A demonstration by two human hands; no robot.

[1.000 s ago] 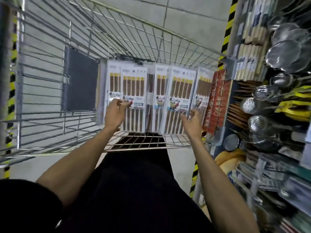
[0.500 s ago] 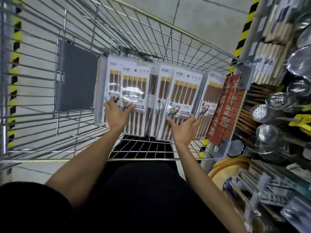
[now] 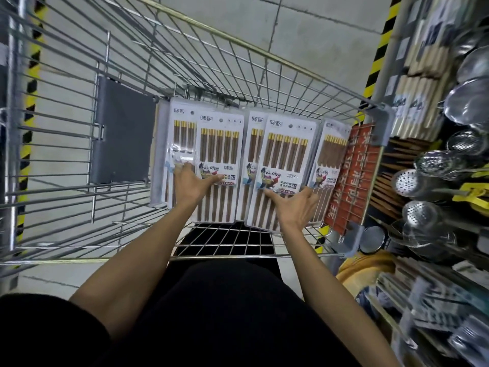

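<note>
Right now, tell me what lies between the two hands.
In the head view, a chopstick pack lies between the left hand and the right hand, partly under the top pack that the right one touches.

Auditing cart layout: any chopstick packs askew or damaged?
No damage visible. The front pack under the right hand sits tilted, top leaning right, overlapping the middle pack behind it. The rightmost pack leans against the red package by the cart side. The left hand rests flat on the left packs, which lie straighter.
</note>
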